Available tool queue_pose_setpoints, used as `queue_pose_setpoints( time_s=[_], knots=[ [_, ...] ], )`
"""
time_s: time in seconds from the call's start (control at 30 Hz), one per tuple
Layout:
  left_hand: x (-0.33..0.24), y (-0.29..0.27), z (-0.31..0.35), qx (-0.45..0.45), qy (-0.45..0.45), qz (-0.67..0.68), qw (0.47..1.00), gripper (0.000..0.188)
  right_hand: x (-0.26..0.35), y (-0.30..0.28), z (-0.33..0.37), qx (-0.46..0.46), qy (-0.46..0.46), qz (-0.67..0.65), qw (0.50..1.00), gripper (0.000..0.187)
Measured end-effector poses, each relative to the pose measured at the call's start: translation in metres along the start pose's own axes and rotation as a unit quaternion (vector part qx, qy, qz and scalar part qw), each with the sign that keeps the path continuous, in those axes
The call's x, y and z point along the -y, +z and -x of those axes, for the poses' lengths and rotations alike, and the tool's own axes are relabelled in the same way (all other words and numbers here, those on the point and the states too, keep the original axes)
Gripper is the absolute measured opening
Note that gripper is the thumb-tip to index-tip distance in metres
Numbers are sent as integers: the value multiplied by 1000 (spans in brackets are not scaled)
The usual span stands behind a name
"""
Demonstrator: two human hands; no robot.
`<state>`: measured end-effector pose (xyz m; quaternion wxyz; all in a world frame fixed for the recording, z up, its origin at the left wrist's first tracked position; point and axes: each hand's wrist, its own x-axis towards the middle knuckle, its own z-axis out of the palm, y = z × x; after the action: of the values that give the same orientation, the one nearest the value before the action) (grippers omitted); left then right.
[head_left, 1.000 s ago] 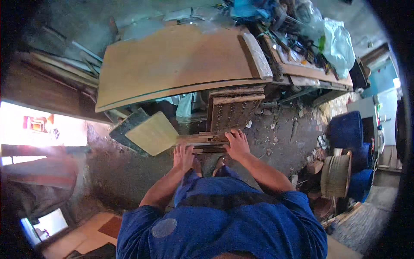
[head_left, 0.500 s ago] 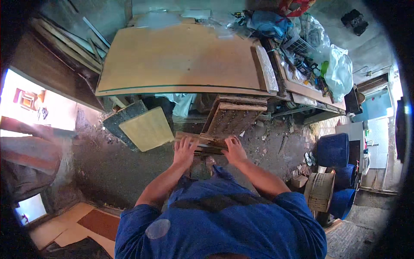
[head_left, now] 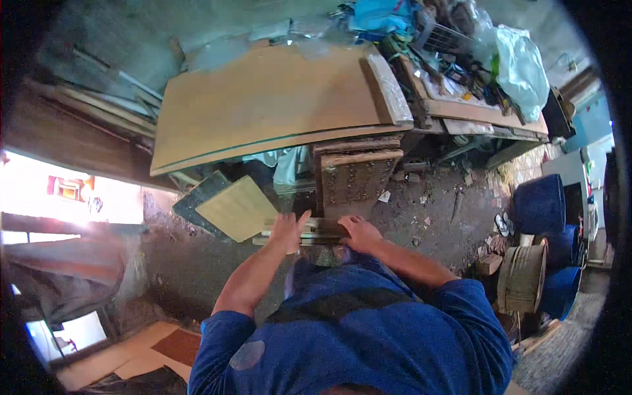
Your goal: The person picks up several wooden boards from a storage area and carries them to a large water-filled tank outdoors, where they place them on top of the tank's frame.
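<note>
Right in front of my body is a short bundle of wooden boards (head_left: 321,226), with pale narrow edges showing. My left hand (head_left: 287,234) grips its left end, the thumb sticking out toward the middle. At the right end, my right hand (head_left: 359,233) has its fingers curled over the wood. Just beyond the bundle, a dark, rough wooden panel (head_left: 359,181) with thick edges leans under the table. A light tan square board (head_left: 238,209) lies left of my left hand, over a dark slab (head_left: 191,203). The undersides of both hands are hidden.
A large table with a tan top (head_left: 263,99) stands ahead, its front edge close beyond the panel. To the right are a cluttered bench (head_left: 487,108), blue padded seats (head_left: 540,204) and a round drum-like object (head_left: 521,279). Debris lies on the dark floor (head_left: 434,210).
The view has turned, so the table and bench sit differently in the picture. My left thumb now stands out from the fingers. Both hands stay on the boards, which show more of their pale edges.
</note>
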<state>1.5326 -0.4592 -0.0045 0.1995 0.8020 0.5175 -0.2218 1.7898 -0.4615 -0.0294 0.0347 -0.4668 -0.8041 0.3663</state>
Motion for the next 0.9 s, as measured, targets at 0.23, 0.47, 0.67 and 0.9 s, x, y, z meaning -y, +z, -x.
queue_pose_setpoints(
  time_s=[0.23, 0.47, 0.67, 0.9],
  knots=[
    [-5, 25, 10, 24, -26, 62, 997, 83, -44, -16, 12, -168, 79, -85, 979, 56],
    [-16, 67, 48, -42, -104, 88, 990, 75, -78, -83, -45, -117, 186, -30, 975, 57],
    [-27, 54, 115, -104, -192, 158, 963, 66, -98, -100, -101, -49, 156, 110, 980, 61],
    [-44, 65, 189, -235, -338, 301, 860, 60, -118, -90, -133, -41, 162, 209, 963, 57]
  ],
)
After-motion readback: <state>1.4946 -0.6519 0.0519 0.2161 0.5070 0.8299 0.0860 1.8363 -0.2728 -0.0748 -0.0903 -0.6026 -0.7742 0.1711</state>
